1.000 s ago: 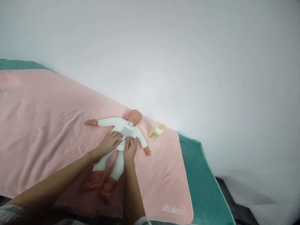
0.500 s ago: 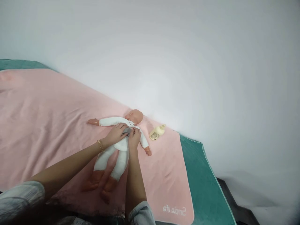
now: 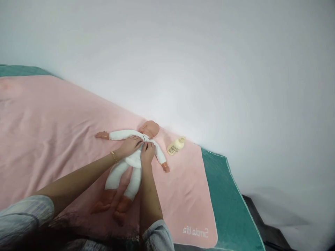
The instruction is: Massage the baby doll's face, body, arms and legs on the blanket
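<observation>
While both arms reach forward, left hand (image 3: 130,145) and right hand (image 3: 147,151) (fingertips together) pinch doll (image 3: 136,158).

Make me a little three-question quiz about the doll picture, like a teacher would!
1. True or false: both hands rest on the chest of the doll.
2. What lies beside the doll's head, near the wall? A) a spoon B) a cream bottle C) a shoe
3. Fill in: the doll lies on a ____ blanket.

Key
1. True: the left hand and the right hand meet at the white suit, just below the neck.
2. B: the cream bottle lies on its side.
3. Pink: the pink blanket covers a green sheet.
</observation>
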### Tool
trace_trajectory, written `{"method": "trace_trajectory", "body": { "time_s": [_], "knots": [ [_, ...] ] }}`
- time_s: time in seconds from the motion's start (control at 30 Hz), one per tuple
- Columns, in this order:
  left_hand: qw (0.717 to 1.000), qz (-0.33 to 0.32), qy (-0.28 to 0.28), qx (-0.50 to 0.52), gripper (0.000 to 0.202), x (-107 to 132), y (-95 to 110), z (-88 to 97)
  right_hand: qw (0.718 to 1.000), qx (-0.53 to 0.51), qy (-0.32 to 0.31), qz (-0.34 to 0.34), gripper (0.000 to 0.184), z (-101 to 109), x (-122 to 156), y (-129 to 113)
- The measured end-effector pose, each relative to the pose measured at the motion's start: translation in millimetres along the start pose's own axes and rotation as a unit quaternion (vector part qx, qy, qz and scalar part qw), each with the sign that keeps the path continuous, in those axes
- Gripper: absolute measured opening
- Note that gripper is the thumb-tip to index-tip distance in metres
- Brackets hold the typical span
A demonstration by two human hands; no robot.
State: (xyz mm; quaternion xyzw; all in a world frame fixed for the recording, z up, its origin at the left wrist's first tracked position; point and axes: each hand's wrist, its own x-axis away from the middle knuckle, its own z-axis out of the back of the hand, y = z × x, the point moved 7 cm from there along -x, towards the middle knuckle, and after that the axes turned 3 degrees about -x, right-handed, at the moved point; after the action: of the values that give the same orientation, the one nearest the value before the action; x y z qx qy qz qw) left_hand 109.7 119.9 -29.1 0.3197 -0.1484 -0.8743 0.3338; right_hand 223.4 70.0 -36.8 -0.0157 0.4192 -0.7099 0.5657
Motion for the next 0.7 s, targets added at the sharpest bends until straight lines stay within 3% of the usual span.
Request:
{"method": "trace_trajectory", "body": {
  "time_s": [0.17, 0.5, 0.7],
  "knots": [
    [1.000, -0.007, 0.012, -0.009, 0.036, -1, 2, -3.1, 1.000, -0.006, 0.019, 0.015, 0.028, 4, 1, -4],
    [0.999, 0.016, -0.005, -0.028, 0.032, -2, -1, -12.7, 1.000, 0.004, -0.023, 0.012, 0.028, -10, -3, 4],
    [0.998, 0.031, 0.014, -0.046, 0.045, 2, 4, -11.3, 1.000, -0.003, -0.009, 0.021, 0.034, -7, 1, 1]
  ]
}}
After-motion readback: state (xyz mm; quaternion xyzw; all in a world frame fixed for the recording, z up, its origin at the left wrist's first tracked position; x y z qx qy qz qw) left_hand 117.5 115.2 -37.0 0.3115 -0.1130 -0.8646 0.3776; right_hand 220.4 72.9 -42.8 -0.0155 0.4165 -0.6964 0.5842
